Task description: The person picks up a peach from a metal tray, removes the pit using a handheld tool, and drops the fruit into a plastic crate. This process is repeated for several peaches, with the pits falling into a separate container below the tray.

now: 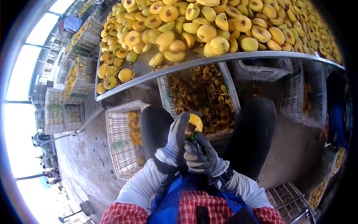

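My left hand [175, 138], in a grey work glove, is closed around a halved yellow peach [195, 121], whose brown pit cavity faces my right side. My right hand [203, 156], gloved too, is wrapped around a small hand tool [192, 138] with a green part showing. The tool's upper end meets the lower edge of the peach; its tip and most of its handle are hidden. Both hands are close together above my lap, between my knees. Beneath and beyond them stands a crate of brown and yellow peach scraps [201, 100].
A metal-edged table [149, 76] heaped with halved peaches [223, 26] spans the front. A white crate [121, 156] holding peach pieces stands left of my knee. More crates [263, 71] sit under the table and at right. Stacked crates [63, 112] and a bent-over person [72, 23] are at far left.
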`<action>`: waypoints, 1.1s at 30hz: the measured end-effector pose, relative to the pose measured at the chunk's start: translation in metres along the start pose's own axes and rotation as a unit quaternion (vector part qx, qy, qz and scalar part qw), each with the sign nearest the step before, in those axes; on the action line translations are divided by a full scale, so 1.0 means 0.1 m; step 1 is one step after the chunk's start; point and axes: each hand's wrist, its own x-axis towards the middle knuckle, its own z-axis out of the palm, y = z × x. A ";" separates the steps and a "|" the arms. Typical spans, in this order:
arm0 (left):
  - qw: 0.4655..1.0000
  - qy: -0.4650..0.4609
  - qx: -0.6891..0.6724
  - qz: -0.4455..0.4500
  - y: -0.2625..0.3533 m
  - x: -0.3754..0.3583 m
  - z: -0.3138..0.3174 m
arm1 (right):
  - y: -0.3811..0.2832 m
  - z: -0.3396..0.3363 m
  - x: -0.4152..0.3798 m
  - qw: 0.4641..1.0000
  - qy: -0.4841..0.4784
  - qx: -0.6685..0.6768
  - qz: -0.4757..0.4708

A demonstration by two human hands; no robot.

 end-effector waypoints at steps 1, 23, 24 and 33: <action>0.998 0.021 -0.051 -0.030 -0.03 -0.02 -0.01 | -0.01 -0.05 0.01 1.000 0.000 0.009 0.004; 0.578 0.249 0.768 0.118 1.43 2.38 -0.66 | -0.26 0.31 0.28 0.875 0.384 -0.199 -0.216; 0.588 0.232 0.769 0.100 1.38 2.42 -0.61 | -0.29 0.20 0.29 0.862 0.388 -0.234 -0.227; 0.815 0.132 0.395 0.404 1.07 1.45 -0.57 | -0.39 0.24 0.25 0.821 0.350 -0.334 -0.305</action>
